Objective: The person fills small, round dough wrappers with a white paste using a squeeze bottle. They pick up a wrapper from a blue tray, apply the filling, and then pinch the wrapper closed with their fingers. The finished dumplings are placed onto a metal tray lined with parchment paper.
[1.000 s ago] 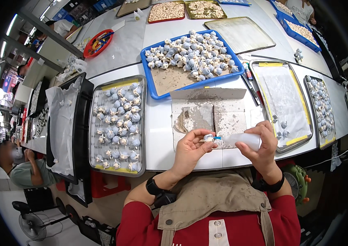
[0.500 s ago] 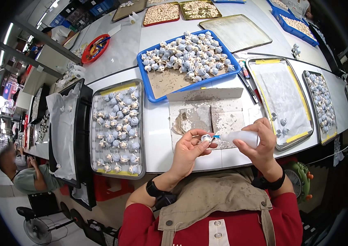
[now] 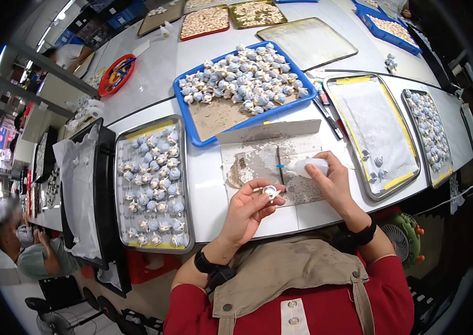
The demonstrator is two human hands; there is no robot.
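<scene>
— White and small, that piece (image 3: 270, 193): where is it?
— Pinched in the left hand (image 3: 247, 209), fingertips closed on it, held just above the surface (image 3: 208, 184) near its front edge.
— And the right hand (image 3: 334, 181)?
— Wrapped around a squeeze bottle (image 3: 309, 166), blue nozzle pointing left, toward the stained mat (image 3: 281, 162).
— How would the piece handle?
— Light, I'd judge, and probably brittle; best taken by its edges with fingertips, as it is. The bottle looks soft-walled, so a light squeeze at mid-body should do.
— What lies around?
— A grey tray (image 3: 122, 184) of blue-white pieces to the left, a blue tray (image 3: 183, 114) heaped with more behind, and a lined tray (image 3: 409, 151) to the right.
</scene>
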